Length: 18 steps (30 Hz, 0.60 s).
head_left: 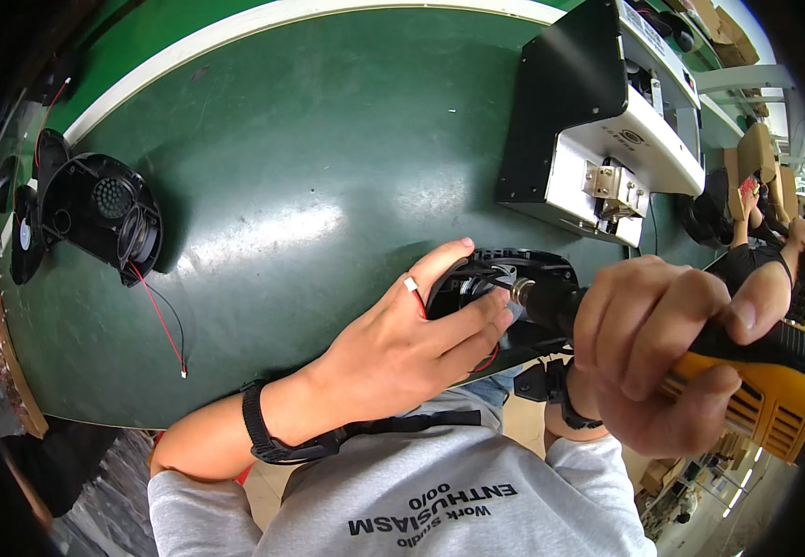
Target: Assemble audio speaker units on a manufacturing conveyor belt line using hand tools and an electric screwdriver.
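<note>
My left hand (407, 339) is closed around a black plastic speaker housing (551, 263) at the table's near edge. A red wire with a white connector (411, 285) sticks up beside its index finger. A yellow and black power screwdriver (783, 395) is gripped in my right hand (658, 348), tilted with its tip pointing left. The metal nose of the tool (520, 291) is over the housing, close to my left fingertips. Whether the bit touches a screw cannot be made out.
On the green table (328, 121), a black and silver boxy machine (570, 130) with a metal block on its front stands at the right. Another black speaker housing (101, 209) with a red and black lead lies at the left. Beyond the machine, a person (765, 246) works near cardboard boxes.
</note>
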{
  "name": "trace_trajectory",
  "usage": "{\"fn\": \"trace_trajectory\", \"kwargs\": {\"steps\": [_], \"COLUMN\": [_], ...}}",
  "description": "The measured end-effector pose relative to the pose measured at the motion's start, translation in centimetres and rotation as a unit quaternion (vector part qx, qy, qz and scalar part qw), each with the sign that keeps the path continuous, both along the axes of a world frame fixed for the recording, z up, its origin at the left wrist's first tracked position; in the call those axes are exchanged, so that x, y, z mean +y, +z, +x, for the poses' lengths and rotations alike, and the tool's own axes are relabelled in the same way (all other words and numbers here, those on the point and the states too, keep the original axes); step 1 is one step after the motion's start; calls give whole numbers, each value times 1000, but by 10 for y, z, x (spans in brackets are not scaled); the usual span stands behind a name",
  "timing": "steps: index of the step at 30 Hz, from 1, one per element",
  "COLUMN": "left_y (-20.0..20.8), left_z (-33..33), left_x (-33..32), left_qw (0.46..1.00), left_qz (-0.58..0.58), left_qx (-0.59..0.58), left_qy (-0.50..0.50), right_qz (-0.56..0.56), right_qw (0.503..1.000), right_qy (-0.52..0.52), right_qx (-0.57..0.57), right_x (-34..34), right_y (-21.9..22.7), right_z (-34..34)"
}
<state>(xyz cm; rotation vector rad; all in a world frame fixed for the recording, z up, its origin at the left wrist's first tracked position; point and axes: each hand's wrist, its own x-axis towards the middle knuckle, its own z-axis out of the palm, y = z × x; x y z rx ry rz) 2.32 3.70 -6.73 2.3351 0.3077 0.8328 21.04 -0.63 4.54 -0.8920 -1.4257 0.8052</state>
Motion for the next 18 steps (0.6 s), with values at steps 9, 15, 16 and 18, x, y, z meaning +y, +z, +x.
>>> {"fn": "trace_trajectory", "kwargs": {"steps": [9, 15, 16, 18], "left_y": [1, 8, 9, 10], "left_z": [-5, -4, -5, -6], "left_x": [-2, 7, 9, 12], "left_qw": [999, 999, 999, 999], "left_qz": [29, 26, 24, 18], "left_qx": [38, 29, 31, 27], "left_qy": [-10, -19, -18, -34], "right_qz": [-5, -38, -56, -39], "right_qw": [1000, 999, 998, 998], "right_qy": [-7, 7, 11, 29], "right_qx": [-1, 27, 39, 28], "right_x": [1, 7, 8, 14], "right_y": [-1, -2, -4, -11], "right_z": [-3, -10, -10, -12]}}
